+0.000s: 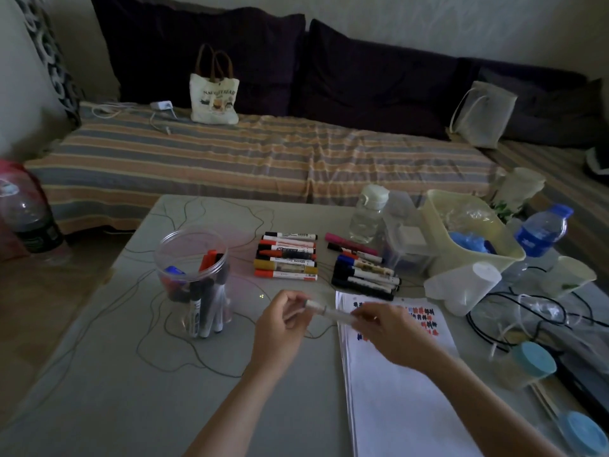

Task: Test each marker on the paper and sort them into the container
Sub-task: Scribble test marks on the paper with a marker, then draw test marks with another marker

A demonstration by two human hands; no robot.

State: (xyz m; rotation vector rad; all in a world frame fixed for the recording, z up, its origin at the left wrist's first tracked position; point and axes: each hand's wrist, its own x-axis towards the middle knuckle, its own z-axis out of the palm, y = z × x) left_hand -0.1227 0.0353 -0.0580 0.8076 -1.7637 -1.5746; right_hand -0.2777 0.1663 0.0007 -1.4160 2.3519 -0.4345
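Note:
Both hands hold one white-barrelled marker [326,312] level above the table, beside the top-left corner of the paper. My left hand [283,328] grips its left end, my right hand [392,328] its right end. The white paper [402,390] lies at the right and carries red, orange and blue test marks near its top. A clear round container [192,275] stands to the left with several markers upright inside. Two groups of loose markers lie behind my hands: a left row [286,255] and a right cluster [362,268].
A clear water bottle [367,214], a yellowish tub [471,225], a blue-capped bottle [540,232], white cups [461,286] and black cables [527,311] crowd the table's right side. Blue-lidded jars [527,364] stand at the right edge. A striped couch [263,153] lies beyond.

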